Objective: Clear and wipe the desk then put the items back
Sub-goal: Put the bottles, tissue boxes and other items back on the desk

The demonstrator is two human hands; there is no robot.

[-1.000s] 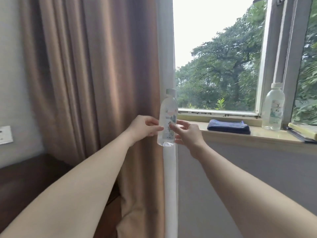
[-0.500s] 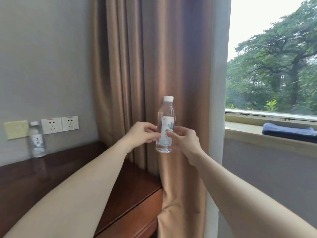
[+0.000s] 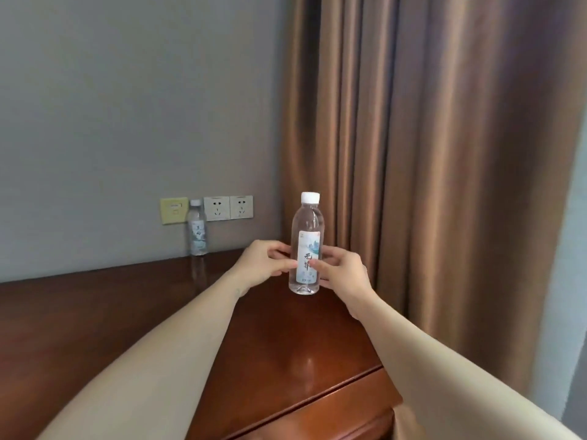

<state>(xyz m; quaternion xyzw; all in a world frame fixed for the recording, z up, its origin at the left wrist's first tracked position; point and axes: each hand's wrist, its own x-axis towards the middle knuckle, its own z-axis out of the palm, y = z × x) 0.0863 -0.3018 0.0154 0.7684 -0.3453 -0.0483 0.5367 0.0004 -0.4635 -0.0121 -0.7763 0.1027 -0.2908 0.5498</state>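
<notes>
A clear water bottle point(image 3: 307, 230) with a white cap and a pale printed label is held upright above the far right corner of the dark wooden desk point(image 3: 279, 354). My left hand point(image 3: 263, 265) grips its left side and my right hand point(image 3: 341, 273) grips its right side, fingers pinching the label. Its base hangs a little above the wood. A second, similar water bottle point(image 3: 198, 228) stands upright at the back of the desk against the wall.
Two white wall sockets point(image 3: 228, 207) and a yellowish switch plate point(image 3: 173, 210) sit on the grey wall behind the standing bottle. Brown curtains point(image 3: 428, 154) hang just right of the desk. The desk's right edge and drawer front point(image 3: 343, 404) are near.
The view has swung left from the window to the desk. Both hands carried the bottle along, from beside the windowsill to above the desk's right corner.
</notes>
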